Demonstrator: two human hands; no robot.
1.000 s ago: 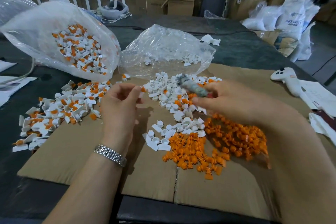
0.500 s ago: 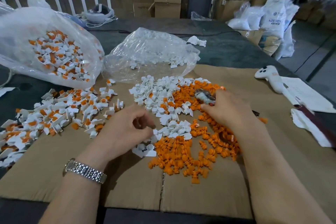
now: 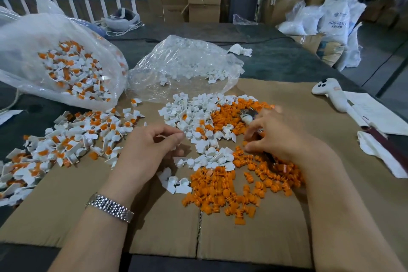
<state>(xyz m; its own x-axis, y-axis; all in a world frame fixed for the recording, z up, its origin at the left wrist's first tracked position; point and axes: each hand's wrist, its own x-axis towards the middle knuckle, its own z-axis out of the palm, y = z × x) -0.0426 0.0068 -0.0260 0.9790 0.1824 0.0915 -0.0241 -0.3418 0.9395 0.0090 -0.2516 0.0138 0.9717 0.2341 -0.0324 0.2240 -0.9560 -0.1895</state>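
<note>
Grips grey tool (image 3: 247, 115) in right hand (image 3: 280, 139) fingers, over orange plugs (image 3: 220, 192). Holds left hand (image 3: 150, 150) beside white caps (image 3: 189, 115) mid-counter, fingers curled; can't tell if pinching anything.

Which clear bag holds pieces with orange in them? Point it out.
The left bag: its white pieces carry orange inserts. The middle bag holds only white pieces.
</note>
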